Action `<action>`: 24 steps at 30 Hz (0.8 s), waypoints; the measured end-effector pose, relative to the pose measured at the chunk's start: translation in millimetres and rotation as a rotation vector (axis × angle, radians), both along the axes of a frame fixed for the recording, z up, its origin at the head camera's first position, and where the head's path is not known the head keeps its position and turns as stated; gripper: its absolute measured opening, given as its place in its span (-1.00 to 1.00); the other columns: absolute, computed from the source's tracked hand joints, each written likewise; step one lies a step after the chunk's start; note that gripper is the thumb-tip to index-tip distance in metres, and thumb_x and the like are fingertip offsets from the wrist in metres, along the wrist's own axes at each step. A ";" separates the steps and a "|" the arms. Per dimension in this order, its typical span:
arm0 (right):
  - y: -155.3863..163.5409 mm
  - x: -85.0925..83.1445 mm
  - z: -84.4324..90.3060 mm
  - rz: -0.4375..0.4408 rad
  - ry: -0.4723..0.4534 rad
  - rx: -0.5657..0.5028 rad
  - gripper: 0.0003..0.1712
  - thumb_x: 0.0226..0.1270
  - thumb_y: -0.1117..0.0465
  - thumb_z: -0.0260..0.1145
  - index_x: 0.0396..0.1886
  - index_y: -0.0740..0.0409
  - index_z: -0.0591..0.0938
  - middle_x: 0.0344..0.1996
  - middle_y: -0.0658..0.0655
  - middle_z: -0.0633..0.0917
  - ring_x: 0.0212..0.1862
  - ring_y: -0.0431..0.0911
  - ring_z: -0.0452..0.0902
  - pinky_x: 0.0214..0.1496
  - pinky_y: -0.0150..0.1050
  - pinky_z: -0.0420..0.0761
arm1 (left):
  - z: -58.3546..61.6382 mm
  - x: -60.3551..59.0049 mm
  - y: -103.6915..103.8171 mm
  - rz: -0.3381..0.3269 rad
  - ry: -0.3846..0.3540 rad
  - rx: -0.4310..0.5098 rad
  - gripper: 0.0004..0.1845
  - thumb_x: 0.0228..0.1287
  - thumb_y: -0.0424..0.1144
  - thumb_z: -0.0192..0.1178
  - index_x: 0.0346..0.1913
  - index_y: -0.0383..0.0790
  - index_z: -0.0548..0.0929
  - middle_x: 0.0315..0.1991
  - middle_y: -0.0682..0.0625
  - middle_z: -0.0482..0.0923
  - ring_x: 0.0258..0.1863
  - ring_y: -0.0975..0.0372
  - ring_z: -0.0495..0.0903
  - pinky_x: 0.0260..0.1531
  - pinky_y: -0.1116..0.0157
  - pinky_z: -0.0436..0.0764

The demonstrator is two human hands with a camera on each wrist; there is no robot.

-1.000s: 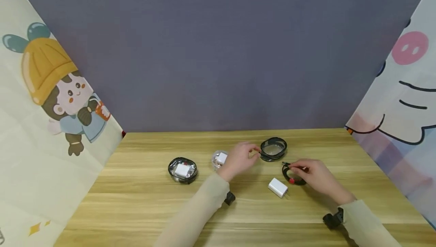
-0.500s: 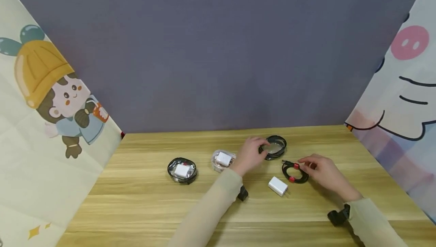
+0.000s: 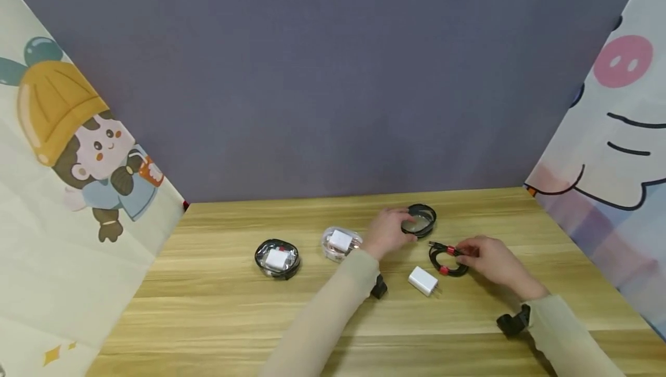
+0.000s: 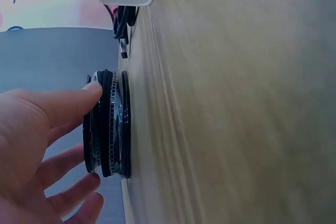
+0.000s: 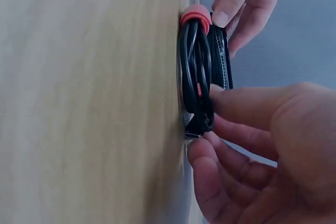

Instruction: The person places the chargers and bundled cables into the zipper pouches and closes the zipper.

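A round clear case with black zip edging (image 3: 422,223) lies toward the back of the table. My left hand (image 3: 387,231) holds its left edge, the thumb (image 4: 79,98) on the case's upper side and the other fingers round the far side. To the right, my right hand (image 3: 486,255) pinches a coiled black cable (image 5: 193,61) between thumb and fingers at the coil's right side. Red straps bind the coil, and its plug end points left. A white charger plug (image 3: 422,281) lies in front of the coil, prongs to the right.
A clear round case with pale edging (image 3: 330,250) sits left of my left hand, a white charger showing in it. Further left lies a black-edged clear case (image 3: 277,273) with another white charger inside. A grey panel (image 3: 333,88) stands behind the wooden table (image 3: 234,325).
My left hand has moved right onto the round case's edge, uncovering the pale-edged case. My right hand has shifted from the top of the cable coil to its right side.
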State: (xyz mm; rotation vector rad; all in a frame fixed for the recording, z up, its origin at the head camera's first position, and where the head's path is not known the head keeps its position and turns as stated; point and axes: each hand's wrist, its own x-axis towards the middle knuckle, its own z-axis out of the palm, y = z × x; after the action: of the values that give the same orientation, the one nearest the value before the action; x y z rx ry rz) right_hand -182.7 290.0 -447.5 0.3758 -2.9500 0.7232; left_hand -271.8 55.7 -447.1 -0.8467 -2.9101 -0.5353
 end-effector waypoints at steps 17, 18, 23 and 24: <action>-4.2 -12.4 3.1 0.003 -0.061 0.079 -0.71 0.14 0.08 0.39 -0.18 0.13 0.71 -0.49 -0.09 0.62 -0.43 -0.23 0.47 -0.41 -0.23 0.48 | 3.4 -0.8 5.0 0.003 0.078 -0.057 -0.56 0.05 0.19 0.30 0.03 0.27 0.61 0.26 0.19 0.39 0.19 0.22 0.41 0.22 0.24 0.34; -4.4 -13.2 3.0 0.012 -0.057 0.076 -0.73 0.14 0.09 0.39 -0.19 0.11 0.71 -0.49 -0.10 0.63 -0.43 -0.23 0.48 -0.41 -0.24 0.48 | 3.6 -1.1 6.1 0.000 0.073 -0.073 -0.52 0.04 0.21 0.30 0.08 0.28 0.59 0.28 0.20 0.36 0.21 0.24 0.39 0.23 0.25 0.32; -6.1 -13.8 3.6 0.026 -0.047 0.069 -0.79 0.14 0.13 0.40 -0.24 0.09 0.72 -0.52 -0.11 0.60 -0.46 -0.24 0.44 -0.45 -0.26 0.44 | 4.5 -0.8 11.2 -0.009 0.036 -0.135 -0.48 0.08 0.25 0.23 0.16 0.34 0.52 0.32 0.24 0.29 0.22 0.26 0.38 0.16 0.28 0.41; -6.4 -13.9 3.7 0.027 -0.045 0.070 -0.80 0.14 0.13 0.40 -0.24 0.09 0.72 -0.53 -0.11 0.59 -0.47 -0.23 0.43 -0.45 -0.27 0.43 | 4.9 -0.5 11.7 -0.008 0.034 -0.139 -0.49 0.09 0.25 0.22 0.15 0.34 0.52 0.31 0.25 0.31 0.21 0.26 0.40 0.12 0.29 0.44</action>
State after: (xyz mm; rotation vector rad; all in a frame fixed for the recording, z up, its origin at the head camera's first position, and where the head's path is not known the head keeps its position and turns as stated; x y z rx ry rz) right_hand -196.6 283.6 -443.8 0.4108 -3.0247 0.6404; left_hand -272.3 67.4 -442.2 -0.8740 -2.9412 -0.3183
